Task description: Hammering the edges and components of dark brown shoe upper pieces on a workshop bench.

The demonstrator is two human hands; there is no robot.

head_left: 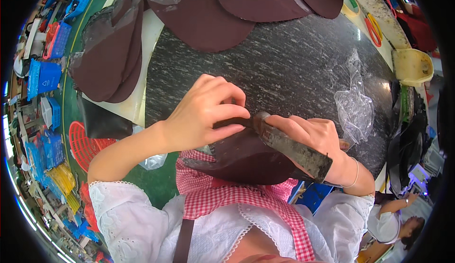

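Note:
A dark brown curved sheet piece, leather-like, lies in front of my body at the near edge of the table. My left hand pinches its upper edge between thumb and fingers. Closed around a worn metal shoemaker's hammer is my right hand. The hammer's rounded end sits at the edge of the brown piece, close beside my left fingertips, and its long flat end points down to the right. My right fingers partly hide the grip.
More brown pieces lie along the table's far side, with another stack at the left. Crumpled clear plastic rests on the dark speckled tabletop. A yellowish container and orange-handled scissors are at right. A red basket stands left.

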